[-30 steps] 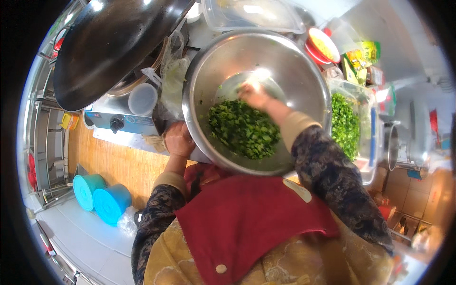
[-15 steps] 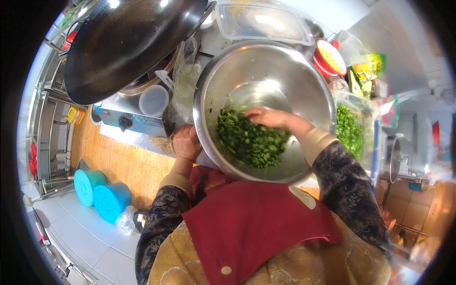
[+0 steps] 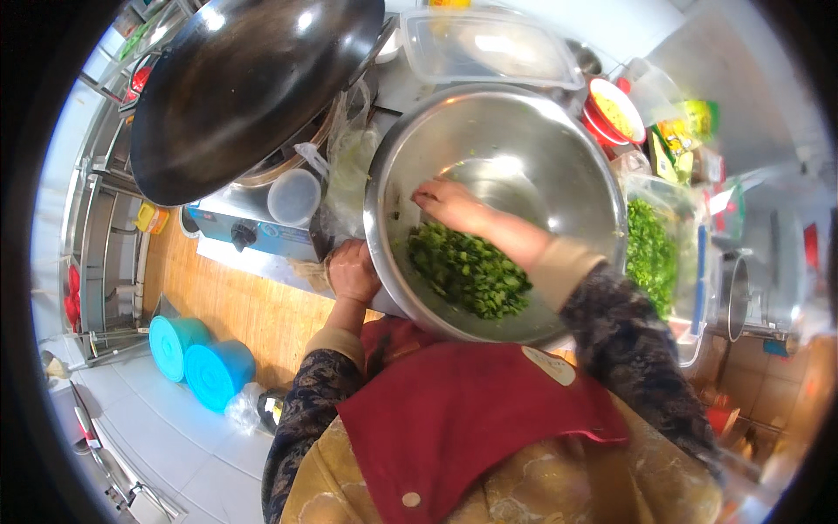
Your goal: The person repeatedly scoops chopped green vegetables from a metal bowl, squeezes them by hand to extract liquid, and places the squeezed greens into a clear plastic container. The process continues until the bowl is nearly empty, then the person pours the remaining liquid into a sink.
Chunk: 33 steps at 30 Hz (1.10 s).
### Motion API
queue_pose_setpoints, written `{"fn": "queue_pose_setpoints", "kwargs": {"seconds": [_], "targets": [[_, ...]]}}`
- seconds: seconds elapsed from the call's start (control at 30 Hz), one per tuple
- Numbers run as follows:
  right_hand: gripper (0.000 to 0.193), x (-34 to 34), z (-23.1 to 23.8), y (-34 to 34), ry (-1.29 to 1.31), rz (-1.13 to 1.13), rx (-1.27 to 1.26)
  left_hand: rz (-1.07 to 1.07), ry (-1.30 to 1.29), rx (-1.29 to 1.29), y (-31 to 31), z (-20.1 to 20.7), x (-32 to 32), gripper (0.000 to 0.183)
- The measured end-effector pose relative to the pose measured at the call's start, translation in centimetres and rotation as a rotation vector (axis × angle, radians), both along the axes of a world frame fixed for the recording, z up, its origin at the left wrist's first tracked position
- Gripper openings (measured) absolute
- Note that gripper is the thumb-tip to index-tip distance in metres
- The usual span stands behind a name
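Note:
A big steel mixing bowl (image 3: 567,175) stands in front of me, with chopped green vegetables (image 3: 467,275) heaped in its lower left. My right hand (image 3: 449,207) reaches inside, over the upper edge of the heap and close to the left inner wall. Its fingers are bent and drawn together; whether any greens are in them is hidden. My left hand (image 3: 353,272) is closed beside the bowl's left rim, against its outer side. What those curled fingers grip does not show.
A large dark wok (image 3: 262,87) tilts over the gas stove (image 3: 262,229) at the left, near a clear plastic tub (image 3: 294,196) and a plastic bag (image 3: 349,166). Right of the bowl are a container of chopped greens (image 3: 650,253) and a red-and-white bowl (image 3: 611,112). Blue buckets (image 3: 218,374) stand lower left.
My right hand has moved left and up across the greens toward the bowl's left wall. My left hand stays by the rim. The whole view has shifted slightly.

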State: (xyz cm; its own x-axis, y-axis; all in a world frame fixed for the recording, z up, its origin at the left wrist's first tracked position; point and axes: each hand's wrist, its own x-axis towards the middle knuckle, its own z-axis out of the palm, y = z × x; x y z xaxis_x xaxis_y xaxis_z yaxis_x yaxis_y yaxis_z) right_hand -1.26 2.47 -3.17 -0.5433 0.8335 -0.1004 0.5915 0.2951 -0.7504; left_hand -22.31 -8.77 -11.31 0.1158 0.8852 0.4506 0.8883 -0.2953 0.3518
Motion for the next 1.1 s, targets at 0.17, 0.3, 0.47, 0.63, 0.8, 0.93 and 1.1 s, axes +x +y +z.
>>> {"fn": "queue_pose_setpoints", "kwargs": {"seconds": [0.17, 0.3, 0.47, 0.63, 0.8, 0.93, 1.1], "targets": [[0.021, -3.8, 0.4, -5.3, -0.526, 0.151, -0.066, 0.018, 0.026, 0.006, 0.3, -1.0, -0.3, 0.013], [0.04, 4.1, 2.1, -7.9, -0.396, 0.504, 0.138, 0.102, 0.068, -0.101, 0.5, -1.4, -0.7, 0.011], [0.053, 14.4, 2.8, -2.2, -0.563, -0.132, -0.25, 0.046, 0.026, -0.026, 0.7, -1.5, -1.0, 0.01], [0.065, 15.0, -3.9, -5.9, -0.879, -0.102, -0.512, 0.021, 0.015, -0.148, 1.0, -1.3, -1.0, 0.027], [0.055, 14.2, 6.3, -7.3, -0.333, -0.075, -0.623, -0.023, 0.014, -0.22, 1.0, -1.6, -1.3, 0.044], [0.043, 17.2, 5.8, -7.9, -0.299, -0.232, -0.22, -0.197, -0.111, -0.385, 1.1, -0.4, -2.6, 0.053], [0.039, 14.8, 6.4, -12.1, -0.308, -0.271, -0.071, -0.407, 0.024, -0.564, 2.0, 4.4, -4.0, 0.045]]}}
